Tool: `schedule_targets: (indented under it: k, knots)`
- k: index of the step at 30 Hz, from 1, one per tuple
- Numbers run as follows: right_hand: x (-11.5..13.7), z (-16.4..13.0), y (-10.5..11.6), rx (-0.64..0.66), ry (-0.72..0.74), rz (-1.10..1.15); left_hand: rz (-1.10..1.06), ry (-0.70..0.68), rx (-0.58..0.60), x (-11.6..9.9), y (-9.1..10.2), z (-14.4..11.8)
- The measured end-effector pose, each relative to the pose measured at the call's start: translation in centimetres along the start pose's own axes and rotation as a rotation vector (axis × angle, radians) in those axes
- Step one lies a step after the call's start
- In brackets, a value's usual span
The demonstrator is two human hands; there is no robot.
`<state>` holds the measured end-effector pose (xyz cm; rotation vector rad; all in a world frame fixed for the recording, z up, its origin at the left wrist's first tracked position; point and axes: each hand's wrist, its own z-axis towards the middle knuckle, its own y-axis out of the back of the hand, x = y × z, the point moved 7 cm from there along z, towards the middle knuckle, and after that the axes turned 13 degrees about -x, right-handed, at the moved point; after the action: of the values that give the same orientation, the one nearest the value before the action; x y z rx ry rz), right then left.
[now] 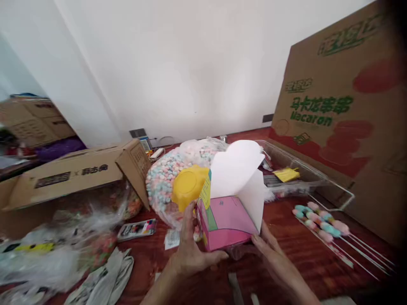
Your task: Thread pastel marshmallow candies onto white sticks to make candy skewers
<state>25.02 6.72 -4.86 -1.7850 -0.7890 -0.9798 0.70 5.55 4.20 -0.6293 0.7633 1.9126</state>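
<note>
Pink box (227,214) is sitting at the lower centre of the frame, white flaps (234,165) standing open; my left hand (193,250) is clasping its left side, my right hand's (270,250) fingers are pressing its right; light, even pressure should be sparing the card.

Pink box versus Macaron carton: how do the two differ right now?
The pink box is much smaller than the Macaron carton.
The pink box is held between the left hand and right hand; the Macaron carton stands at the right, untouched.
The pink box has green and yellow parts; the Macaron carton is brown with green and red print.
Both have printed sides.
</note>
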Motion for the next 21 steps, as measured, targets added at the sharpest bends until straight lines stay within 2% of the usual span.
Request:
schedule_targets:
  k: [4, 8, 10, 12, 14, 18, 21]
  knots:
    - [0.7, -2.3, -1.1, -0.068, 0.062, 0.092, 0.010, -0.078, 0.129, -1.4, -2.0, -1.4]
    - [3.3, -1.0, -0.2, -0.137, 0.161, 0.149, 0.047, -0.227, 0.180, -2.5, -1.2, -1.7]
    - [5.9, 1.3, 1.1, -0.207, 0.230, 0.112, 0.123, -0.255, 0.131, -2.2, 0.3, -1.7]
    - [9.8, 4.6, 2.7, -0.323, 0.356, 0.076, 0.242, -0.253, 0.061, -1.5, 2.3, -1.8]
    - [13.9, 8.5, 3.3, -0.379, 0.429, 0.067, 0.377, -0.249, 0.011, -0.5, 4.7, -2.3]
    - [21.3, 14.8, 2.2, -0.465, 0.558, 0.059, 0.585, -0.260, -0.015, 1.2, 9.3, -5.0]
    - [24.2, 16.3, 1.2, -0.501, 0.617, 0.026, 0.651, -0.232, -0.061, 2.1, 12.0, -7.6]
